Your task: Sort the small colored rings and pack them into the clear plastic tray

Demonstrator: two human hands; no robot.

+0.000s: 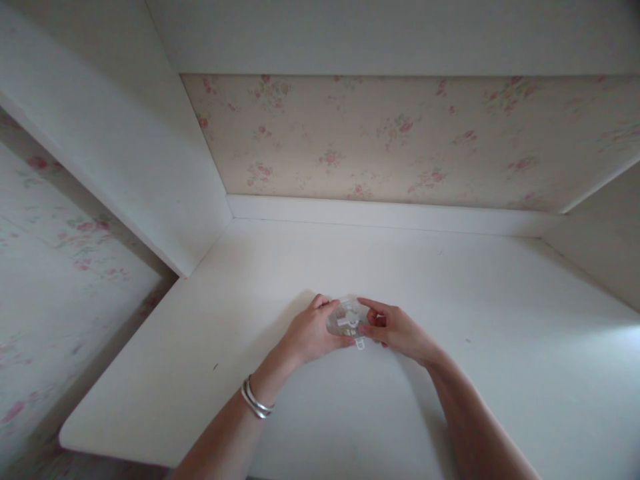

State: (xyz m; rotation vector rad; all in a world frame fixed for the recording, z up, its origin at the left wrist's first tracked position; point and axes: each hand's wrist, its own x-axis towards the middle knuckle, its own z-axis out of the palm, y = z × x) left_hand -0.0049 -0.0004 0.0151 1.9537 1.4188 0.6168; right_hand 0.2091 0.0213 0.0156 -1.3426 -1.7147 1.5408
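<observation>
A broad, smooth white tabletop [450, 320] fills the lower and middle part of the frame, matte and faintly speckled with a few tiny dark marks. It sits in an alcove: a band of pale cream wallpaper with small pink flower sprays [400, 140] runs across the upper middle, closed off below by a plain white skirting strip [390, 215]. A slanted white side panel [115, 140] crosses the upper left, and a flat white board [400, 33] spans the top edge. In the lower left corner, past the table's rounded edge, a pale floral surface [55, 280] shows; whether it is wall or floor cannot be told.

Two bare forearms rise from the bottom edge and meet just below the centre of the frame. The left hand [313, 333], with thin silver bangles [256, 400] at its wrist, and the right hand [397, 330] close in from either side on a small, clear plastic piece with white markings [349, 321]. It lies between the two hands, low over the tabletop. The left thumb and fingertips pinch its left edge; the right thumb and forefinger pinch its right edge, with the remaining fingers curled loosely under. The piece looks thin, glossy and see-through; its exact shape is too small to make out.
</observation>
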